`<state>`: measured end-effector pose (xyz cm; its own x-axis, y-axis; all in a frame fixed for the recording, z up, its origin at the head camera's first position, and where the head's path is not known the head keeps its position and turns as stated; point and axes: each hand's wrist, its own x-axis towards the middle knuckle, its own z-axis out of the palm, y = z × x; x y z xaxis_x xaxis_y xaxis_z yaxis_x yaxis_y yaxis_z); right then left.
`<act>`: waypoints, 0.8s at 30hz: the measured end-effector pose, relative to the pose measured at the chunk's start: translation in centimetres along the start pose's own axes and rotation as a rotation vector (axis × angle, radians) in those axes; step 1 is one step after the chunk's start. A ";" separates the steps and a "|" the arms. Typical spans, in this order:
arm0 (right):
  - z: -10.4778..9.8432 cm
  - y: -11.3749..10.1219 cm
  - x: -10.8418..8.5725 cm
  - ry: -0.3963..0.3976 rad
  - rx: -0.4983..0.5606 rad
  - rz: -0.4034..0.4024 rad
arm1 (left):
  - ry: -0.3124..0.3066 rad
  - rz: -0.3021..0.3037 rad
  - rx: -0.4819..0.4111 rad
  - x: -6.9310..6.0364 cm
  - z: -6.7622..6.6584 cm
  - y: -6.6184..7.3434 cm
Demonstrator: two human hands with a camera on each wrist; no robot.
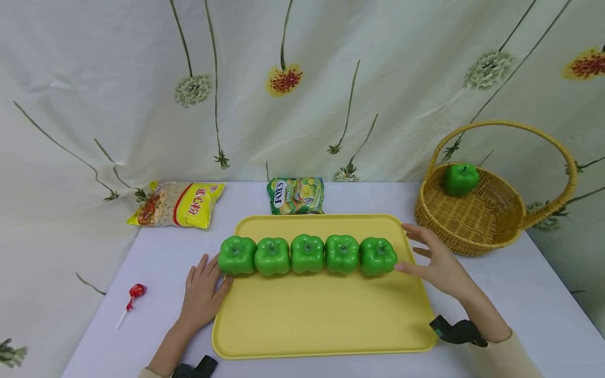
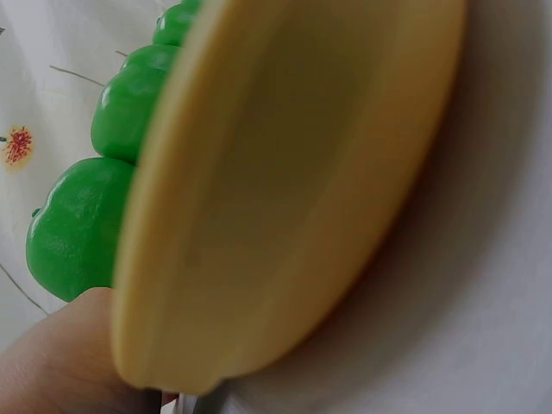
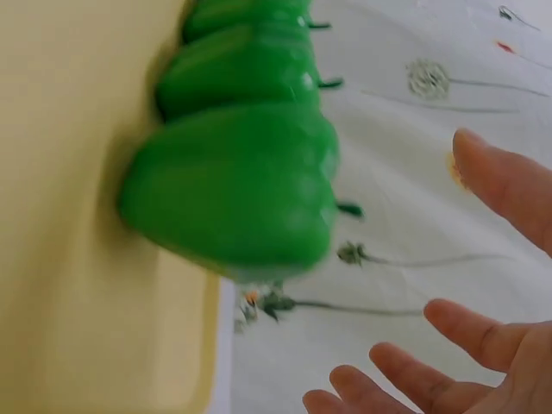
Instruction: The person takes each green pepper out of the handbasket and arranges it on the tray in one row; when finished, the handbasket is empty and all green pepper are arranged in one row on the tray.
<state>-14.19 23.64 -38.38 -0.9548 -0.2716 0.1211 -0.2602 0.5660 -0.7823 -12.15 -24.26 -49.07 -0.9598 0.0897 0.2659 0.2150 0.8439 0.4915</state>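
Several green bell peppers stand side by side in a row on a yellow tray (image 1: pixel 321 320). My left hand (image 1: pixel 203 294) lies at the tray's left edge, fingers fairly straight, its fingertips close to the leftmost bell pepper (image 1: pixel 237 255); whether they touch it I cannot tell. In the left wrist view, only part of that hand (image 2: pixel 60 358) shows below the pepper. Past the tray's right edge, my right hand (image 1: pixel 439 262) has its thumb and fingers spread beside the rightmost bell pepper (image 1: pixel 378 256). The right wrist view shows a gap between that pepper (image 3: pixel 233 190) and the fingers.
A wicker basket (image 1: pixel 435 220) with a tall handle stands at the back right, one green bell pepper (image 1: pixel 462 179) inside. Behind the tray lie a green candy bag (image 1: pixel 296 196) and a yellow snack bag (image 1: pixel 177 205). A red lollipop (image 1: pixel 137 291) lies at the left.
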 end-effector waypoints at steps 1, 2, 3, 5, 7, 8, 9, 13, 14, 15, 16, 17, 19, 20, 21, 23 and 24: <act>-0.7 0.1 0.0 0.007 -0.010 -0.001 | -0.001 -0.001 -0.001 0.0 0.0 0.0; -1.4 0.1 0.0 0.014 -0.022 0.005 | -0.003 -0.002 -0.003 0.0 0.0 0.0; -2.1 0.3 0.0 0.023 -0.033 0.014 | -0.004 0.000 -0.004 0.0 0.0 0.0; -3.6 0.7 0.2 0.048 -0.053 0.041 | -0.006 -0.003 -0.007 0.1 0.0 0.0; -5.3 1.3 0.5 0.077 -0.075 0.093 | -0.009 -0.004 -0.006 0.1 0.0 0.0; -6.2 1.5 0.7 0.098 -0.085 0.121 | -0.009 -0.004 -0.008 0.1 0.0 -0.1; -7.0 1.9 0.9 0.123 -0.097 0.149 | -0.007 -0.004 -0.010 0.0 -0.1 -0.1; -10.4 3.3 2.5 0.204 -0.101 0.270 | -0.002 -0.006 -0.005 0.0 0.0 -0.3; -11.2 3.7 3.0 0.222 -0.101 0.298 | 0.002 -0.004 -0.004 -0.1 -0.1 -0.3; -12.0 4.1 3.5 0.234 -0.096 0.333 | 0.004 -0.004 -0.001 -0.1 -0.1 -0.4; -12.7 4.4 4.1 0.247 -0.084 0.358 | 0.005 -0.004 0.001 -0.1 0.0 -0.4; -13.4 4.8 4.6 0.262 -0.077 0.381 | 0.007 -0.004 -0.003 -0.1 0.0 -0.4; -14.7 5.3 5.6 0.297 -0.063 0.422 | 0.008 -0.003 -0.005 -0.1 0.0 -0.4; -15.3 5.5 6.0 0.314 -0.053 0.430 | 0.009 0.000 -0.008 -0.1 0.0 -0.4; -15.8 5.7 6.4 0.331 -0.041 0.438 | 0.009 0.001 -0.009 -0.1 0.1 -0.4; -16.8 5.8 7.3 0.361 -0.030 0.448 | 0.009 0.005 -0.014 -0.1 0.1 -0.3; -17.2 5.8 7.6 0.375 -0.024 0.455 | 0.010 0.007 -0.014 -0.1 0.1 -0.2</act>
<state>-25.44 38.25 -31.51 -0.9558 0.2937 -0.0119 0.1881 0.5800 -0.7926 -12.17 -24.40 -49.32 -0.9565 0.0907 0.2773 0.2245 0.8358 0.5010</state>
